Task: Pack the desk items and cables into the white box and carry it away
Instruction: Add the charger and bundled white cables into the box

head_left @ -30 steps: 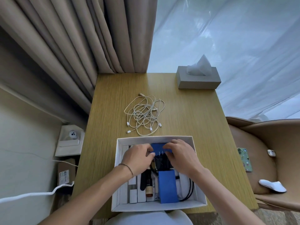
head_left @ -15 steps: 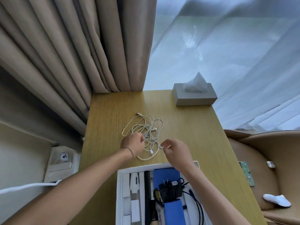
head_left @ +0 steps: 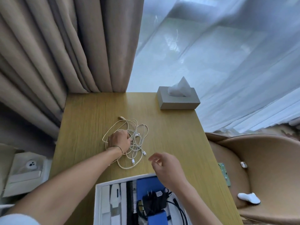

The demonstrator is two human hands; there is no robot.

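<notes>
I am watching the left hand (head_left: 119, 141) closing its fingers on the tangle of white cables (head_left: 129, 142) lying near the middle of the desk (head_left: 175, 130), just beyond the white box (head_left: 97, 202) at the near edge. The right hand (head_left: 167, 166) is hovering over the gap between box and tangle, fingers loosely curled and holding nothing.

The cables are looking light, limp and thin to me, a bundle that will probably sag and trail once lifted, with plugs (head_left: 133, 161) dangling from the near side. I am judging the dense knot under the left hand as the place to take hold, with the right hand gathering the loose near loop so nothing snags on the box wall.

The tangle is showing no single heading; its spread is running roughly from the far plug near the curtain side toward the big loop closest to the box, so its long axis is lying near to far. The box is already carrying a black charger (head_left: 154, 202) and blue items (head_left: 146, 184).
</notes>
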